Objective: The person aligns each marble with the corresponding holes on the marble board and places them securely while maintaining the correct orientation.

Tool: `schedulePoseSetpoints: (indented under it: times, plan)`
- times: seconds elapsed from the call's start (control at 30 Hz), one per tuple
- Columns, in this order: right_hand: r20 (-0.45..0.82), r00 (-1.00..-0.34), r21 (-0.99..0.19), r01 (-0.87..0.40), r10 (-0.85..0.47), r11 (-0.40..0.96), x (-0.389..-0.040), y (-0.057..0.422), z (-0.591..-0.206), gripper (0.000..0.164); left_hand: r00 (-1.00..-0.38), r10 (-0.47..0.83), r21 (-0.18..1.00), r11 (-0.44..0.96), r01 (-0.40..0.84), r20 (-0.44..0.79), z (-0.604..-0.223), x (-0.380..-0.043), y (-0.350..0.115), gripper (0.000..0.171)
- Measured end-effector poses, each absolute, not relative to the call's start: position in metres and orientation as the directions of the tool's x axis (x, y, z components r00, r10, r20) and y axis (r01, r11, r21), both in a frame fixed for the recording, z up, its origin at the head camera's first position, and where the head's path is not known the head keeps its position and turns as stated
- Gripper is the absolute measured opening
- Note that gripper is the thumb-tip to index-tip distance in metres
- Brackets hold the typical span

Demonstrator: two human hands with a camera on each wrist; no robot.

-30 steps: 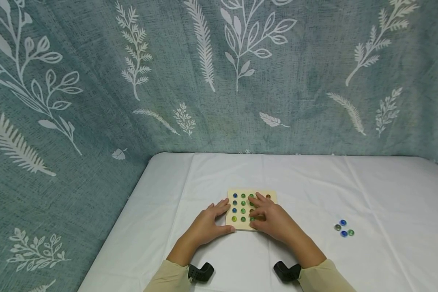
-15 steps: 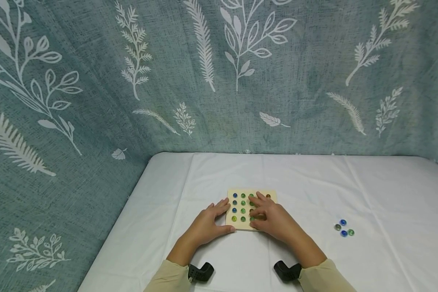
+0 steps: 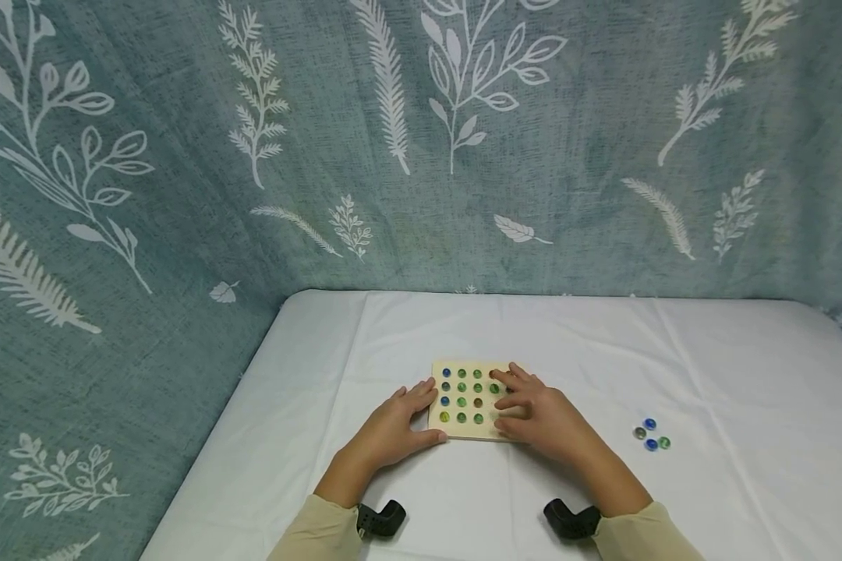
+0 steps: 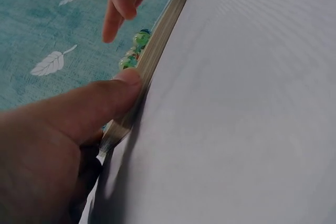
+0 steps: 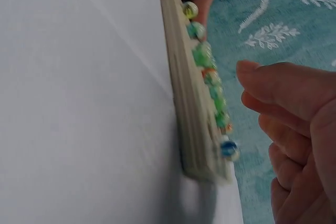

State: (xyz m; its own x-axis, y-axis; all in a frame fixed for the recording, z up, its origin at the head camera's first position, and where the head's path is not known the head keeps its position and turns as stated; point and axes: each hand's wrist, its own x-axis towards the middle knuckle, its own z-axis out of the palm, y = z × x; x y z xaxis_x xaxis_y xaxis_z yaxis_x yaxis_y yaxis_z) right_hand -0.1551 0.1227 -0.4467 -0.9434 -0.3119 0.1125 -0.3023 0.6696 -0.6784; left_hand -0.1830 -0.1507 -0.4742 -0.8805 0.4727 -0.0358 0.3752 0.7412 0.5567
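Note:
A pale wooden board (image 3: 487, 432) lies on the table, with rows of blue, green, yellow-green and brownish glass marbles (image 3: 461, 403) in it. My left hand (image 3: 393, 428) grips the board's left side, the thumb at the near edge and the other fingers along the left edge. Over the right part of the board hovers my right hand (image 3: 547, 417), fingers spread and loosely bent, covering some of the marbles. In the right wrist view nothing shows between its thumb and fingers, and a blue marble (image 5: 230, 150) sits at the near end of the board.
Several loose marbles (image 3: 651, 445), blue, green and greyish, lie in a cluster right of the board on the white cloth (image 3: 568, 335). A teal curtain (image 3: 589, 202) with leaf prints hangs behind and left. Black devices (image 3: 571, 520) sit on both wrists.
My right hand has shifted right over the board, uncovering the third column and part of the fourth. The left hand keeps its hold on the board. The head view has shifted slightly.

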Motion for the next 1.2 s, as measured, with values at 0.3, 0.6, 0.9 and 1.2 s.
schedulePoseSetpoints:
  times: [0.3, 0.6, 0.9, 1.2]
  plan:
    - [0.113, -0.976, -0.665, -0.212, -0.184, 0.716, -0.142, 0.185, -0.438, 0.034, -0.836, 0.549, 0.403, 0.770, 0.496, -0.021, -0.463, -0.184, -0.149, 0.074]
    - [-0.043, -0.998, -0.700, -0.005, -0.049, 0.714, -0.125, 0.271, -0.439, 0.055, -0.845, 0.530, 0.446, 0.774, 0.448, -0.071, -0.459, -0.185, -0.151, 0.078]
    - [-0.101, -0.994, -0.642, 0.086, 0.027, 0.762, -0.115, 0.308, -0.455, 0.059, -0.832, 0.550, 0.487, 0.747, 0.453, -0.069, -0.462, -0.188, -0.154, 0.077]
    - [-0.060, -0.998, -0.680, 0.048, 0.009, 0.732, -0.117, 0.308, -0.467, 0.048, -0.820, 0.567, 0.492, 0.737, 0.465, -0.074, -0.462, -0.187, -0.155, 0.078]
